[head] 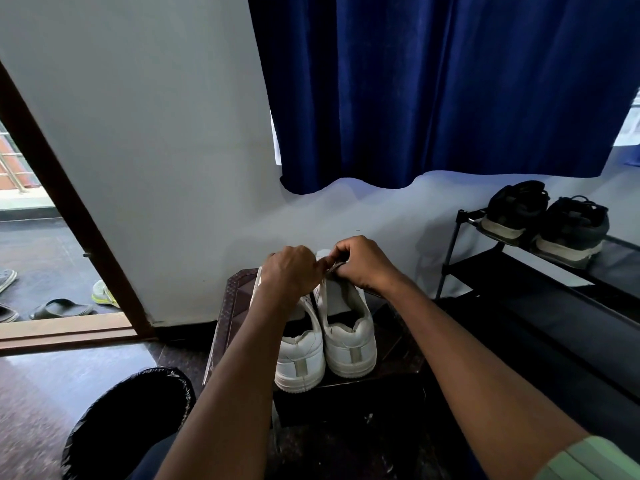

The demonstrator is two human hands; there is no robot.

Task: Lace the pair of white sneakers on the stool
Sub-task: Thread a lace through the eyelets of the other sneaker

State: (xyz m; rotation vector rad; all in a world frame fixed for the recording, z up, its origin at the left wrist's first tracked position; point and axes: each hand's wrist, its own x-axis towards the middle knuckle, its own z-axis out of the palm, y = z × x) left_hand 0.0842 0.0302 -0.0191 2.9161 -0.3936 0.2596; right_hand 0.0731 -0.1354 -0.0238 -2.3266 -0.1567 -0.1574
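On stool (239,292), sneakers (325,351) toes away.

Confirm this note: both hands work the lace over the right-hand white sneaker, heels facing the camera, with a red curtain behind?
Not quite: the head view shows a dark blue curtain. Otherwise right: left hand and right hand pinch the lace over the right-hand sneaker.

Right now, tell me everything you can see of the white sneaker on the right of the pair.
The right-hand sneaker is white, leather-looking, with a thick pale sole and a grey strip down the heel. It stands upright on the dark stool, heel toward the camera, side by side with the left sneaker, which it seems to touch. Its padded collar is creased and the grey lining shows. The left hand and right hand meet over its front and pinch a lace there; the eyelets are hidden.
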